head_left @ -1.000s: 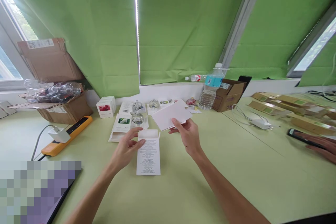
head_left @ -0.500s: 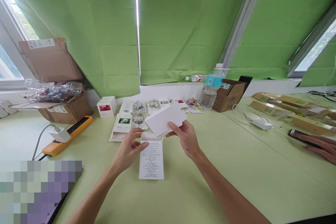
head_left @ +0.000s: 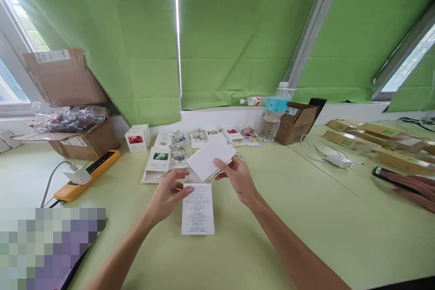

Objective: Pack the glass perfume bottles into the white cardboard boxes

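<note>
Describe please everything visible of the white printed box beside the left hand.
The white box looks like thin card and lies on the pale green table. Small dark print, unreadable here, runs down its upper face. Its far end is open, partly hidden behind white sheets. The left hand touches it near that end, thumb on top.

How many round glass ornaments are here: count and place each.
5 ornaments visible: front left, back left, back middle, a red ornament beside the upright bottle, apparently one partly hidden behind the right hand. The white card may hide more.
</note>
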Demonstrator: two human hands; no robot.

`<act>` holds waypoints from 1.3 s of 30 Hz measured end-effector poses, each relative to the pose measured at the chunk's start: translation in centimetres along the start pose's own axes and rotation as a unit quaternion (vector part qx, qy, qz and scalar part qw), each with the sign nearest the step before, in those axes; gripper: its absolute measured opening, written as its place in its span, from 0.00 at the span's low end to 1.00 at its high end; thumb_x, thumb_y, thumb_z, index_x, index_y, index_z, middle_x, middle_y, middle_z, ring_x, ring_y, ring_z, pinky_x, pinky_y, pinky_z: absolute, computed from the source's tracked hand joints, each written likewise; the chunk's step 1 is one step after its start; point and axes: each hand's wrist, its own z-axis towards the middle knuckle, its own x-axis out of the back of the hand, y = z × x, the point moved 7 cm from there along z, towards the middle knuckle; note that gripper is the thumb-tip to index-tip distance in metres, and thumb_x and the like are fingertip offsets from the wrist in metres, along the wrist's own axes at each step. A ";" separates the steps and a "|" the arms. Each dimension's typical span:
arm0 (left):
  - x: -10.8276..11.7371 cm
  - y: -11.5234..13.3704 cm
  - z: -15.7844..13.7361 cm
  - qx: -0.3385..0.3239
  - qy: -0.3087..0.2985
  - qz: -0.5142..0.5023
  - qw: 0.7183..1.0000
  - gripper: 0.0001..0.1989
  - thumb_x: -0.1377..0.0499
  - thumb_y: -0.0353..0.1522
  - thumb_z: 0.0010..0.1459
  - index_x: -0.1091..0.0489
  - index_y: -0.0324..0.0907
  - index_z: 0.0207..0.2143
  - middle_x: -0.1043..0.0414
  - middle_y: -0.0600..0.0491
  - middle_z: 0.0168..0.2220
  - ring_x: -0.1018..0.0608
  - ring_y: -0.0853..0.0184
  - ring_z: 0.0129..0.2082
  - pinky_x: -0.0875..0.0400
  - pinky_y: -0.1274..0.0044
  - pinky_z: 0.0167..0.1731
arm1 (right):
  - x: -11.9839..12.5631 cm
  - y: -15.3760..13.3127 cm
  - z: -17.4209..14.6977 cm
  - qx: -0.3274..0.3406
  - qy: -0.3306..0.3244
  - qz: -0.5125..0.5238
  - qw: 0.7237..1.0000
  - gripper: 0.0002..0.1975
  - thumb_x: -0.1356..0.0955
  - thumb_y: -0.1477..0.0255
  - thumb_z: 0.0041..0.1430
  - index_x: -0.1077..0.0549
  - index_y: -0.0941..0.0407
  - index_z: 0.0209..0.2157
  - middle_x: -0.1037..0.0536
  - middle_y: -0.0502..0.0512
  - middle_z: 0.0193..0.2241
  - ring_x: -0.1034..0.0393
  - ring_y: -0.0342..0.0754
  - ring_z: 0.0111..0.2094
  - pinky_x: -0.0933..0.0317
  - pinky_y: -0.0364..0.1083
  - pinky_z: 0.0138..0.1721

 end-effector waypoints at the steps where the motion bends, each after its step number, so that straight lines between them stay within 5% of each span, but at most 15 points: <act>1: 0.0 0.0 0.0 0.001 -0.002 -0.004 1.000 0.13 0.41 0.37 0.56 0.38 0.46 0.43 0.34 0.50 0.50 0.25 0.67 0.36 0.30 0.75 0.33 | 0.1 0.0 0.0 0.000 0.002 0.001 1.000 0.19 0.28 0.60 0.49 0.26 0.57 0.41 0.22 0.57 0.38 0.27 0.49 0.33 0.28 0.46 0.28; 29: -0.1 0.2 -0.1 0.052 -0.028 -0.042 0.997 0.26 0.36 0.36 0.51 0.35 0.43 0.52 0.27 0.46 0.47 0.26 0.57 0.47 0.30 0.67 0.45 | -0.6 -1.2 -0.5 0.059 -0.036 -0.039 0.997 0.17 0.29 0.61 0.52 0.28 0.56 0.40 0.25 0.55 0.33 0.34 0.45 0.29 0.35 0.43 0.23; 39: -0.1 0.8 -0.1 0.039 -0.026 -0.046 0.998 0.25 0.36 0.36 0.52 0.35 0.44 0.52 0.28 0.45 0.48 0.25 0.56 0.46 0.30 0.65 0.44 | -0.5 -1.0 -0.4 0.053 -0.032 -0.050 0.997 0.25 0.30 0.60 0.52 0.35 0.52 0.50 0.23 0.53 0.31 0.33 0.45 0.26 0.37 0.43 0.22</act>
